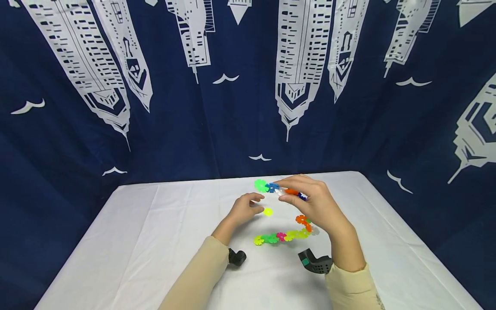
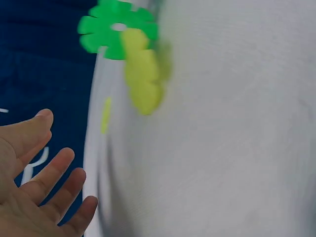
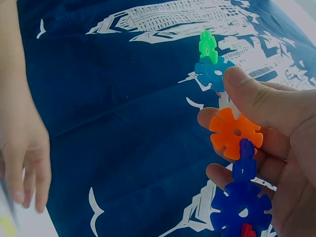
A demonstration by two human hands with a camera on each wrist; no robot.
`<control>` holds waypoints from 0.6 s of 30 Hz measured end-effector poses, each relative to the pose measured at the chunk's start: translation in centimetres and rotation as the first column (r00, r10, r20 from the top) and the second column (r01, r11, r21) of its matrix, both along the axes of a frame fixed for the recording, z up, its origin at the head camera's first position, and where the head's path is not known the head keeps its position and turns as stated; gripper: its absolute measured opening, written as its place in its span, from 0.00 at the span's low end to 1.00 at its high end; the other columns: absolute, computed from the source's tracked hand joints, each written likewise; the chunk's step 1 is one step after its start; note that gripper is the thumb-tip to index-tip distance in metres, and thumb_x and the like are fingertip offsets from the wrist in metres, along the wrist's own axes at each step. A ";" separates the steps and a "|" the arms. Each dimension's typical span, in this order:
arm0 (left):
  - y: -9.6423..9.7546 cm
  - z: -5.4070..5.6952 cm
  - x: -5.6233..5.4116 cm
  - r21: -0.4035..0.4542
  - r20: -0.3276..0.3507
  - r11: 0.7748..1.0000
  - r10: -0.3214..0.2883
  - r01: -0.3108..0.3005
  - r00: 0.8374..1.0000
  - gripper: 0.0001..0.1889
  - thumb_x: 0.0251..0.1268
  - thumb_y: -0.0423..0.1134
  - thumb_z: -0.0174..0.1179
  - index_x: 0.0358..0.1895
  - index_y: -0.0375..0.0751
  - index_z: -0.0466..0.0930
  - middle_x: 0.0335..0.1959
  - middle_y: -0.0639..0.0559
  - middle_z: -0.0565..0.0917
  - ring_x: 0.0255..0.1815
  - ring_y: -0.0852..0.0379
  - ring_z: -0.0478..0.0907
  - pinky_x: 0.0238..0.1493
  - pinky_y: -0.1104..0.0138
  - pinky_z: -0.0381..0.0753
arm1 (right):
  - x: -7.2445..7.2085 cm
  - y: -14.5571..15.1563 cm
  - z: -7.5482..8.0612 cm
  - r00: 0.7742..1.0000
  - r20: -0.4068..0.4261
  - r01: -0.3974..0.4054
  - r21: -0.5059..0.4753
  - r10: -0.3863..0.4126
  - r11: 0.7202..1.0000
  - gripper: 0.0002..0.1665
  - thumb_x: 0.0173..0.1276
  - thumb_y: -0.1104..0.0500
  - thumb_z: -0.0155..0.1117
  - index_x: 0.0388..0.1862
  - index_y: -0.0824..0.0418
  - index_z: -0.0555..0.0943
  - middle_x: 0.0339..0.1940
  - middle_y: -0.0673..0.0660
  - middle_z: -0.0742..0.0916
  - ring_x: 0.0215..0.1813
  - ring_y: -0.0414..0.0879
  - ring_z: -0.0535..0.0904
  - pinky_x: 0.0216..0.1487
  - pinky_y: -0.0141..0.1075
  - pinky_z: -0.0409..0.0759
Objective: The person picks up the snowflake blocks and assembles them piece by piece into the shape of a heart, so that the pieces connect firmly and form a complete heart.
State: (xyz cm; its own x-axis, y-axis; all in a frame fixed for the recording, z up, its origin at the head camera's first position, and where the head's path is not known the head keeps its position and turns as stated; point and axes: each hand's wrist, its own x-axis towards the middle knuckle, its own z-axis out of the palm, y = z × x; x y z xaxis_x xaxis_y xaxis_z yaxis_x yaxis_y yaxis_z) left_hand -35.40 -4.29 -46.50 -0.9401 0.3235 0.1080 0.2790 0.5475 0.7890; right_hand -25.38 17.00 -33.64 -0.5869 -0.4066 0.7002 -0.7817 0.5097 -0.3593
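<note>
A chain of slotted, flower-shaped plastic discs hangs from my right hand point(image 1: 315, 202). Thumb and fingers pinch it near a white disc point(image 1: 279, 192). Its upper end is a light green disc point(image 1: 261, 185) joined to a blue disc point(image 1: 272, 187). Below the white one come an orange disc point(image 3: 236, 132) and a dark blue disc point(image 3: 241, 210). My left hand point(image 1: 245, 209) holds nothing; its fingers are spread and loosely bent. A loose yellow disc point(image 1: 268, 212) lies just beyond its fingertips, seen nearly edge-on in the left wrist view.
The chain's lower part curves across the white tablecloth point(image 1: 147, 241), with an orange disc point(image 1: 301, 219), a pink disc point(image 1: 281, 237) and a yellow end disc point(image 1: 258, 240). Behind the table hangs a navy curtain point(image 1: 232, 120) printed with white buildings. Each wrist wears a black camera mount point(image 1: 315, 262).
</note>
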 end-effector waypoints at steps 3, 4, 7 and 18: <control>0.3 -0.8 -0.2 -0.060 0.030 0.998 0.010 -0.008 0.999 0.20 0.63 0.38 0.68 0.59 0.47 0.82 0.57 0.45 0.84 0.60 0.45 0.78 0.65 0.51 0.74 | 0.0 0.0 0.0 1.000 0.004 0.003 0.002 -0.003 1.000 0.22 0.55 0.64 0.78 0.50 0.56 0.88 0.47 0.50 0.90 0.50 0.44 0.85 0.53 0.18 0.77; 0.5 -0.9 -0.2 -0.084 0.035 0.996 0.008 -0.005 0.999 0.20 0.63 0.39 0.68 0.59 0.49 0.82 0.58 0.46 0.84 0.61 0.45 0.76 0.66 0.50 0.71 | 0.0 0.0 0.0 1.000 0.004 0.005 0.003 -0.005 1.000 0.22 0.55 0.64 0.78 0.50 0.56 0.88 0.47 0.50 0.90 0.50 0.44 0.85 0.54 0.18 0.77; 0.7 -1.3 -0.3 -0.160 0.043 0.987 0.002 0.004 0.999 0.21 0.61 0.40 0.69 0.58 0.55 0.83 0.59 0.49 0.82 0.63 0.46 0.71 0.64 0.47 0.65 | 0.0 0.1 0.0 1.000 -0.004 0.010 0.006 -0.010 1.000 0.21 0.55 0.64 0.78 0.50 0.57 0.88 0.47 0.51 0.90 0.51 0.45 0.85 0.55 0.18 0.76; 1.2 -1.5 -0.5 -0.305 0.049 0.952 0.024 -0.008 0.999 0.20 0.63 0.42 0.67 0.59 0.61 0.83 0.57 0.51 0.77 0.58 0.51 0.66 0.59 0.51 0.63 | -0.2 0.1 -0.1 1.000 -0.016 0.013 0.007 -0.013 1.000 0.21 0.54 0.63 0.79 0.49 0.58 0.88 0.47 0.52 0.90 0.52 0.46 0.85 0.58 0.18 0.75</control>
State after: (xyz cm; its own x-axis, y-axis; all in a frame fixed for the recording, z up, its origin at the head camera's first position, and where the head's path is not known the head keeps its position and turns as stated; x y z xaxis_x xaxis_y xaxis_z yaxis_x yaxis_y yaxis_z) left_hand -35.87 -3.08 -48.03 -0.9470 0.3186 -0.0414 0.2321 0.7677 0.5973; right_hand -25.54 17.07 -33.77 -0.5810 -0.4042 0.7065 -0.7805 0.5227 -0.3428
